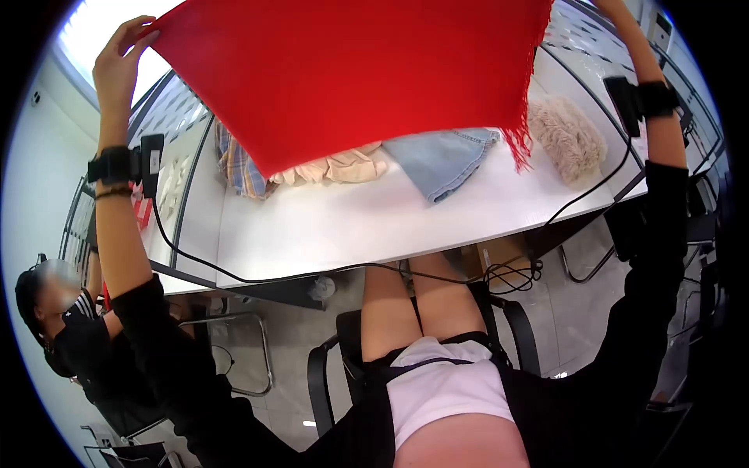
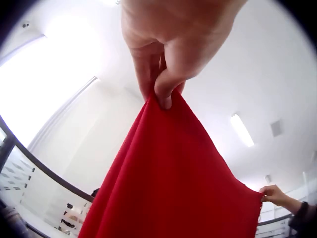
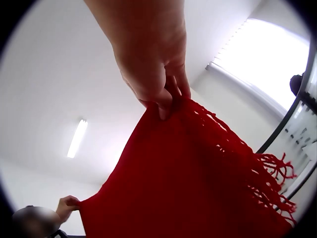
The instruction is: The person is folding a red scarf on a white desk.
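A red fringed cloth (image 1: 351, 70) hangs spread between both raised hands above the desk. The left hand (image 1: 117, 66) pinches its upper left corner; in the left wrist view that hand (image 2: 173, 44) has thumb and fingertips together on the red cloth (image 2: 173, 173). At the other corner, beside the fringe, the right hand (image 3: 153, 64) pinches the red cloth (image 3: 163, 173) in the right wrist view. In the head view the right hand is mostly cut off by the top edge. Fringe (image 1: 519, 144) dangles along the cloth's right side.
On the white desk (image 1: 312, 234) lie a plaid cloth (image 1: 243, 173), a cream cloth (image 1: 343, 166), a blue denim piece (image 1: 441, 164) and a fluffy beige item (image 1: 568, 140). A black cable (image 1: 312, 274) loops along the desk's front edge. Another person (image 1: 82, 331) sits at left.
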`<action>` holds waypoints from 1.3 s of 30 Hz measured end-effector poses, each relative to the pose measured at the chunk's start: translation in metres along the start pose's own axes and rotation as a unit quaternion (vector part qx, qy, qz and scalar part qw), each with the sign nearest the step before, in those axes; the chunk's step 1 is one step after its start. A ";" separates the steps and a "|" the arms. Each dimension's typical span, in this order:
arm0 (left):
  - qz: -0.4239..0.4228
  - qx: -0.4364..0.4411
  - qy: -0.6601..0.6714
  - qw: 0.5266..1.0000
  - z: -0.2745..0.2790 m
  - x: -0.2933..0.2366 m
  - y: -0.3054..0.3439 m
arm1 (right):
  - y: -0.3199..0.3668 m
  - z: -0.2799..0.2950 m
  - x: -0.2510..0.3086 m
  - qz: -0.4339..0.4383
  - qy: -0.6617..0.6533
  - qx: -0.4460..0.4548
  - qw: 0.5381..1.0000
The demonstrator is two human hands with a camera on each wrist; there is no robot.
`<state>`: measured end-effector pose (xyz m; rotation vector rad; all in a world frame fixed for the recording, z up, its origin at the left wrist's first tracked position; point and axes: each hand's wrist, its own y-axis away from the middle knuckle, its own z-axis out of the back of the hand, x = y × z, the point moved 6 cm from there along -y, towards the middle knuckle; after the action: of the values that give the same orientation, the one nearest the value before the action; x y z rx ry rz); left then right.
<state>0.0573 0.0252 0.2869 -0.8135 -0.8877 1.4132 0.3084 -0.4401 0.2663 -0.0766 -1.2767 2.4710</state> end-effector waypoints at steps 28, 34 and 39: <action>0.265 0.217 0.125 0.931 0.016 -0.173 0.385 | 0.329 -0.094 0.097 -0.072 -0.001 0.211 0.975; 0.328 0.212 0.184 0.902 0.011 -0.178 0.389 | 0.333 -0.096 0.096 -0.086 -0.022 0.202 0.975; 0.354 0.214 0.210 0.886 0.007 -0.169 0.403 | 0.329 -0.096 0.096 -0.114 -0.044 0.191 0.974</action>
<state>-0.1289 -0.1390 -0.0730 -1.0927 0.1033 1.8626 0.1439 -0.5064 -0.0426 0.2636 -0.7688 2.4883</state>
